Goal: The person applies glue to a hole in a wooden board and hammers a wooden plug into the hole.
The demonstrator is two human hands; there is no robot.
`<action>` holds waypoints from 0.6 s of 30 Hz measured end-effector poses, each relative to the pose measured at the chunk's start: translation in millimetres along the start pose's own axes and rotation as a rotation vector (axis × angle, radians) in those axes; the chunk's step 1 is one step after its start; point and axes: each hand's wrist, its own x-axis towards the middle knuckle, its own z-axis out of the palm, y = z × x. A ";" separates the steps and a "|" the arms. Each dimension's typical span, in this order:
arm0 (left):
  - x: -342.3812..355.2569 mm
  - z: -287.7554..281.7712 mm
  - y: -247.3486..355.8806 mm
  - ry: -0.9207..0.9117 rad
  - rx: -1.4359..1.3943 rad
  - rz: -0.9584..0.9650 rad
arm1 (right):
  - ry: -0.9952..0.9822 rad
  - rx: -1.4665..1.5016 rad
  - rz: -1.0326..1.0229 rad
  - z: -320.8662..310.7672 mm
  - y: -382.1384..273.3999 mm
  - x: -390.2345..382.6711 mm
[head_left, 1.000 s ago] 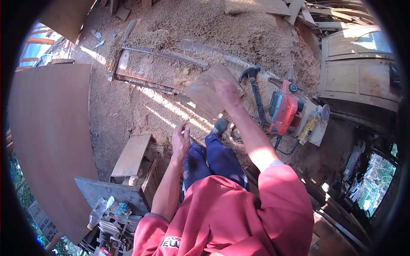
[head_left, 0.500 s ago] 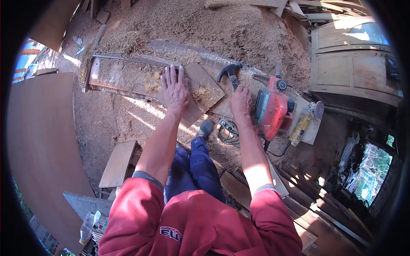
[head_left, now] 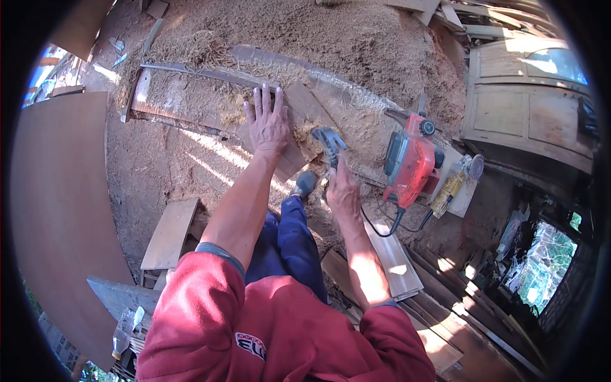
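My left hand (head_left: 268,130) lies flat with fingers outstretched on a short wooden board (head_left: 290,163), which rests across a longer workbench plank (head_left: 175,102) strewn with shavings. In my right hand (head_left: 344,191) is a claw hammer (head_left: 329,141), gripped by its handle. Its dark head is slightly blurred and hangs by the near end of the boards, to the right of my left hand. Another flat board (head_left: 310,103) sits just beyond my left hand, with sawdust (head_left: 304,132) beside it. Whether the hammer head touches the wood, I cannot tell.
Right of the hammer stands a red electric planer (head_left: 412,162) with a black cord. Beyond it lies a yellow angle grinder (head_left: 450,186). A wooden cabinet (head_left: 528,102) is at the far right, a large brown panel (head_left: 60,210) at the left. Planks (head_left: 398,261) are stacked near my right arm.
My right hand has brought the hammer left and nearer to me, away from the planer, toward the short boards. My left hand still lies flat on the board.
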 end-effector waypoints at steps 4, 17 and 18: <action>-0.9 1.0 4.1 -0.004 0.003 0.002 | 0.127 -0.022 -0.084 11.5 14.3 1.9; -1.9 2.9 -4.8 -0.014 0.047 -0.005 | 0.030 -0.064 -0.145 15.7 -7.8 28.7; -3.1 2.8 -3.1 -0.020 0.044 -0.003 | 0.062 -0.001 -0.113 11.0 -13.0 27.1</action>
